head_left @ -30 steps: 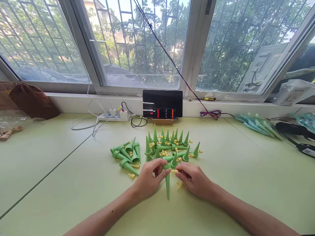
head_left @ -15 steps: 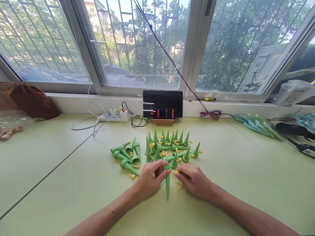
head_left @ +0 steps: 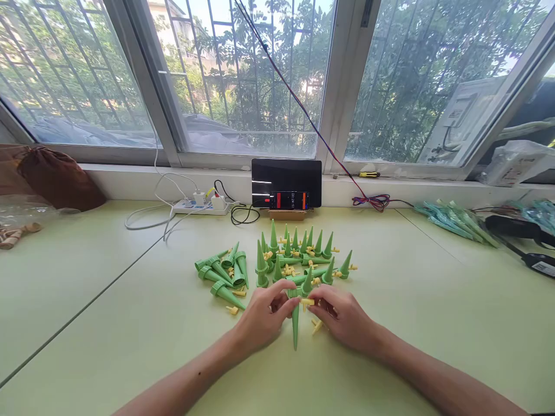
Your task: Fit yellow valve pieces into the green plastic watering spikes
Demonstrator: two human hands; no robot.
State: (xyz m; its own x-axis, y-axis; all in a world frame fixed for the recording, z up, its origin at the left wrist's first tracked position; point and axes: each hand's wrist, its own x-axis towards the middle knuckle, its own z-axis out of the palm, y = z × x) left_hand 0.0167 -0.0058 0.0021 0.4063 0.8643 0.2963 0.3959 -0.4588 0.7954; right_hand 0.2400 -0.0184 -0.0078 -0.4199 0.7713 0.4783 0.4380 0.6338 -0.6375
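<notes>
My left hand (head_left: pixel 273 309) grips a green plastic plant watering spike (head_left: pixel 295 326) by its wide cap end, with the tip pointing down toward me. Thumb and fingers of my right hand (head_left: pixel 342 315) pinch a small yellow valve (head_left: pixel 307 301) at the right side of that cap. Whether the valve sits in the cap, I cannot tell. Beneath my right hand another yellow valve (head_left: pixel 318 326) lies on the table. Just beyond my hands stand several green spikes (head_left: pixel 328 271) with yellow valves, some upright and some lying down.
Loose green spikes (head_left: pixel 223 274) lie in a pile to the left, with a few yellow valves among them. At the back are a tablet (head_left: pixel 286 173) with a phone in front and a power strip (head_left: pixel 202 206) with cables. Bagged items (head_left: pixel 459 222) lie far right.
Both hands stay nearly in place. My right fingers have shifted slightly on the yellow valve, and the spike's tip has risen a little.
</notes>
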